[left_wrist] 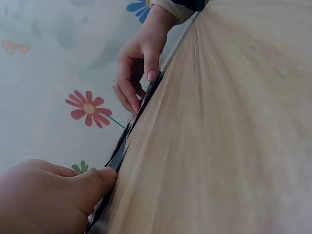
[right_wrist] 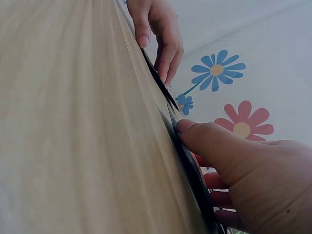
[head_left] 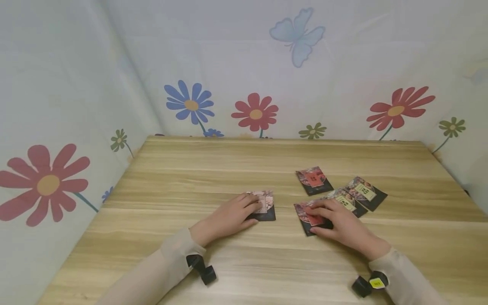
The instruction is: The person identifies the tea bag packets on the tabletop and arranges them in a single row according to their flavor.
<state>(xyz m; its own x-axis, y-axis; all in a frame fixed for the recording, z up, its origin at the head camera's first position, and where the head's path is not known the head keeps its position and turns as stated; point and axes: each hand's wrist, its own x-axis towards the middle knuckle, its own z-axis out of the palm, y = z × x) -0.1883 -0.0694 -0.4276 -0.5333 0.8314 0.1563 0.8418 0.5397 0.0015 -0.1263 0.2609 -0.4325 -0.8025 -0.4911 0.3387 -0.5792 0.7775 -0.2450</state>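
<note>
The left hand (head_left: 230, 215) lies over a pink-labelled packet (head_left: 270, 214) on the wooden table (head_left: 183, 169). Its fingers are nearly straight and slightly parted on the upper face, and the thumb sits by the near edge. From here the hand hides the packet's left side and part of its label.

Across a small gap to the right, the right hand (head_left: 341, 223) touches a red-labelled packet (head_left: 302, 217). Its fingers are bent and spread over the top, with the thumb apart from them near the front edge; I can't tell whether they pinch it or merely rest there. The hand covers much of this packet, including its right end.

Just behind lies a second red-labelled packet (head_left: 314, 181), in full view. To its right, two yellow-labelled packets lie side by side, the inner one (head_left: 347, 202) partly behind the right hand, the outer one (head_left: 367, 194) uncovered. Whether their edges overlap is hard to make out, and the small print is too blurred to read.

Both wrist views look almost along the tabletop, so the packets show mainly as thin dark edges. The sleeves (head_left: 152, 271) run out of the head view at the bottom.
</note>
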